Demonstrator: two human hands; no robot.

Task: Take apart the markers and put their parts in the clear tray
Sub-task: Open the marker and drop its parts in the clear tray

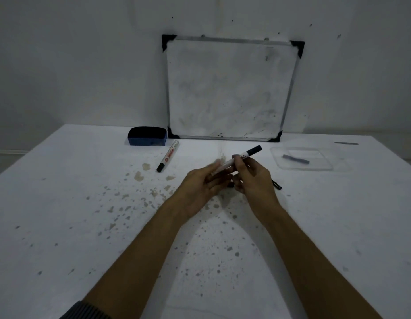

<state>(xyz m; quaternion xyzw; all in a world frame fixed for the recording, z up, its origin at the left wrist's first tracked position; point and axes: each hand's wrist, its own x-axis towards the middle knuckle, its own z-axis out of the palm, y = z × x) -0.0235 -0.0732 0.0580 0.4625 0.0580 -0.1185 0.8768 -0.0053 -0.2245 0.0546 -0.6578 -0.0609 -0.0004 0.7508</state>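
My right hand [251, 174] grips a white marker with a dark blue cap [245, 155], held tilted above the table, cap end up and to the right. My left hand [203, 184] is at the marker's lower end, fingers stretched and blurred; whether it grips the barrel is unclear. A second white marker with a black cap [168, 155] lies on the table to the left. A black marker piece [277, 184] pokes out from behind my right hand. The clear tray [326, 165] sits to the right and holds one dark blue-grey piece [296, 159].
A blue whiteboard eraser [147, 136] lies at the back, beside a small framed whiteboard [229, 88] leaning against the wall. The white table [85, 226] is speckled with stains. A dark smear [346, 143] marks the far right.
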